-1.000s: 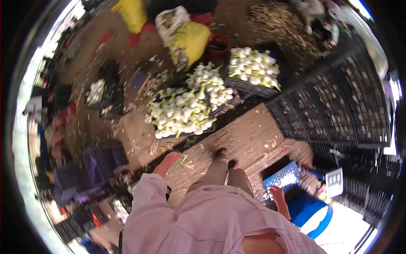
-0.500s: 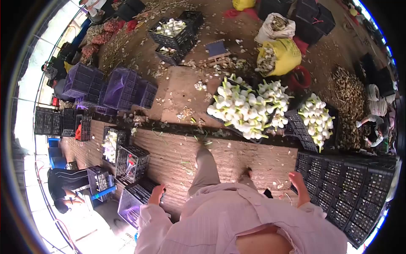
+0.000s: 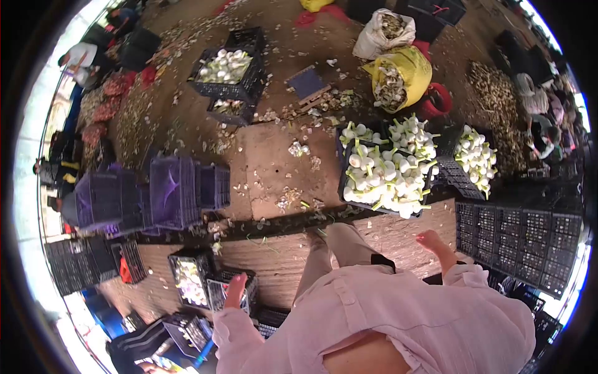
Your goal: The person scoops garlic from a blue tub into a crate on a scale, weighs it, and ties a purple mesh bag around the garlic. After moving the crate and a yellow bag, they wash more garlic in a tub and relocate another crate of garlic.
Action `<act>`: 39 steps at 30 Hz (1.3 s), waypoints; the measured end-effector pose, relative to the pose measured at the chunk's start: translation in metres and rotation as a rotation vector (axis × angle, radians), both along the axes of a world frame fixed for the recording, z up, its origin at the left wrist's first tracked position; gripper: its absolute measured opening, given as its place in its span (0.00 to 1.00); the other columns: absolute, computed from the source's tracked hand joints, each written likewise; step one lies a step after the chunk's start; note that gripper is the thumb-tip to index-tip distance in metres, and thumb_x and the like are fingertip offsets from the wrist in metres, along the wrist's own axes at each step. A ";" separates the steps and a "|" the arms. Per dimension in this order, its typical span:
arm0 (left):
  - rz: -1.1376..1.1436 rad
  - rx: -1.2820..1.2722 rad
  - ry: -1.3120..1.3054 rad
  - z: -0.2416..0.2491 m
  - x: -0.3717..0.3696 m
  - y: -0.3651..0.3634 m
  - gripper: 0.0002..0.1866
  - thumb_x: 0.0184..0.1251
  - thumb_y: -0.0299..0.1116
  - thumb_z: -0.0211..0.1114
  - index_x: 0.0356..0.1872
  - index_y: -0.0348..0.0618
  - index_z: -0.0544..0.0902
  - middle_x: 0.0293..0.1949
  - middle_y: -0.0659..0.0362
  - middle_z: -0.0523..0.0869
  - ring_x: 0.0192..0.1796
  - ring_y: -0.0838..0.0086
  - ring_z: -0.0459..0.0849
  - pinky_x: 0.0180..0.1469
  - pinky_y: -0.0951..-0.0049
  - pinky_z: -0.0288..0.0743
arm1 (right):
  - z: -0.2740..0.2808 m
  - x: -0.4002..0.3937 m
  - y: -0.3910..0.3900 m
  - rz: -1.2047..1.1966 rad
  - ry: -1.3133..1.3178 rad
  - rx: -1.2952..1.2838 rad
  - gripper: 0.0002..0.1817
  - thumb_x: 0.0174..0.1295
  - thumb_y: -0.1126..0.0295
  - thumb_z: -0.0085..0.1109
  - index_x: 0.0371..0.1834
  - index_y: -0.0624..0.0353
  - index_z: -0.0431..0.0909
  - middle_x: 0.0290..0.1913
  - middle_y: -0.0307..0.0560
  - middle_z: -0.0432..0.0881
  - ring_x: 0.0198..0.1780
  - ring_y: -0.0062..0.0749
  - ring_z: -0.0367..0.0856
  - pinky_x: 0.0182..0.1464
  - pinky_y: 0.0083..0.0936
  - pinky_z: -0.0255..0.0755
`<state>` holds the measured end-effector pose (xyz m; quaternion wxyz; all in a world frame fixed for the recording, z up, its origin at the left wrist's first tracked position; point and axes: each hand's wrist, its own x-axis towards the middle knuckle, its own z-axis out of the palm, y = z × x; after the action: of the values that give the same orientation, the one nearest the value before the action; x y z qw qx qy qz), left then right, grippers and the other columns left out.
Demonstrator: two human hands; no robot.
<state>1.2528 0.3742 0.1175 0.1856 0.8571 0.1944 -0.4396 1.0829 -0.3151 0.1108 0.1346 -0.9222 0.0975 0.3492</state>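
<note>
My left hand (image 3: 235, 290) hangs low on the left with nothing in it, fingers loosely stretched. It overlaps the edge of a grey-black crate (image 3: 247, 288) in this view. On the other side my right hand (image 3: 434, 243) is held out from the body, open and empty, its fingers pointing left. Ahead of the right hand stands a dark crate (image 3: 341, 177) heaped with white garlic-like bulbs (image 3: 389, 177) on short green stems. Beside it, a tilted black crate (image 3: 458, 168) holds more such bulbs (image 3: 475, 159). My feet are on the ridged floor below a dark ledge.
Stacked black crates (image 3: 517, 240) line the right side. Purple crates (image 3: 171, 193) stand at left, near a crate of pale bulbs (image 3: 189, 280). A yellow sack (image 3: 414, 75), a red tub (image 3: 436, 100) and a small blue-topped stool (image 3: 307, 84) lie ahead. People work at both edges.
My body has stepped forward and turned, bringing the heaped bulb crates closer to my right hand. My right hand has swung forward. Both hands are still empty.
</note>
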 end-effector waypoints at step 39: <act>-0.977 -0.545 0.120 -0.260 0.807 -0.907 0.26 0.48 0.36 0.60 0.50 0.36 0.70 0.43 0.49 0.79 0.42 0.66 0.79 0.44 0.72 0.70 | -0.260 0.563 -0.273 -2.056 -0.201 0.298 0.15 0.49 0.62 0.55 0.40 0.53 0.79 0.25 0.40 0.79 0.19 0.25 0.77 0.17 0.23 0.70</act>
<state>2.0597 -0.5330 -0.1430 0.1637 0.7420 -0.3357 -0.5567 1.6458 -0.5881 -0.1490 0.4867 -0.3935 0.7799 -0.0035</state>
